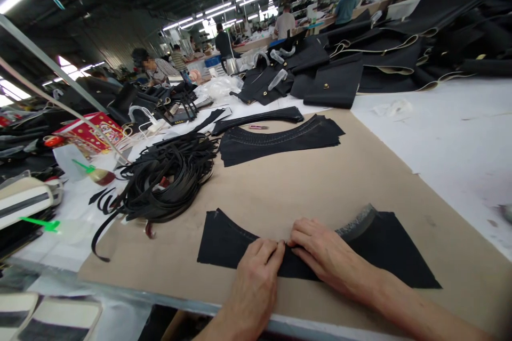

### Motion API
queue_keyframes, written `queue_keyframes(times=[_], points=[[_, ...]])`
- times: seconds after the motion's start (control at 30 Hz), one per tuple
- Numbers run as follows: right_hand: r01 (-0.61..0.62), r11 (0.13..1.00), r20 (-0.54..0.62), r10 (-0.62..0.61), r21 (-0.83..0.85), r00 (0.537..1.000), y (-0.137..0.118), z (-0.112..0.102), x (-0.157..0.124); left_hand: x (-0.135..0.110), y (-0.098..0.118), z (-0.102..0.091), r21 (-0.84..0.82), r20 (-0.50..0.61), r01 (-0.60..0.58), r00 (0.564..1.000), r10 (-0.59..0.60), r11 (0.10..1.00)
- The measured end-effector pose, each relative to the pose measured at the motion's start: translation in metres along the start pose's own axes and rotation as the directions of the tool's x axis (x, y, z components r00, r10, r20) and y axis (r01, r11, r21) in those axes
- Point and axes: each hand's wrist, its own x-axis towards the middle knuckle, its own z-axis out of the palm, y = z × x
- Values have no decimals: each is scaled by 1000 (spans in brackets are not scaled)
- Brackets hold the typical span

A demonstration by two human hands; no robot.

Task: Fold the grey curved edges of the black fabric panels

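Note:
A black, curved-edge panel (400,256), perhaps leather or fabric, lies flat on the brown board in front of me. My left hand (260,272) pinches the middle of its concave edge between thumb and fingers. Close beside it, my right hand (320,250) has its fingers bent down and pressed together on the same edge. To the right of that hand, a greyish edge strip (358,224) with a mottled surface stands up from the curve. Left of my hands the edge looks folded flat. My fingertips cover the part of the edge between them.
A stack of similar black panels (280,141) lies farther back on the brown board (360,170), near a small pink tool (258,127). Coiled black strips (168,181) lie left, beside a green-nozzled bottle (100,175). Black bag pieces (336,82) pile up behind; several people work beyond.

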Motion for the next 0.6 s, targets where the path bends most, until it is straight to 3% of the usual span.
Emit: queue_keyframes(times=[0.13,0.3,0.43,0.5,0.6], points=[[-13,999,16,14,-34,1000,-5,2,-2,-15,-3,-6,85,12,-97,995,96,992],[-90,996,8,90,8,996,-18,10,-6,-22,-23,-24,-25,65,-110,992,112,994],[-136,990,8,136,22,991,-25,14,-7,-20,-26,-25,-117,16,27,1000,-25,993],[-141,990,10,141,18,990,-26,14,-7,-15,-16,-20,-148,2,148,989,-149,978],[-141,990,22,141,28,990,-26,12,-8,-2,6,-13,-217,67,297,955,-289,930]])
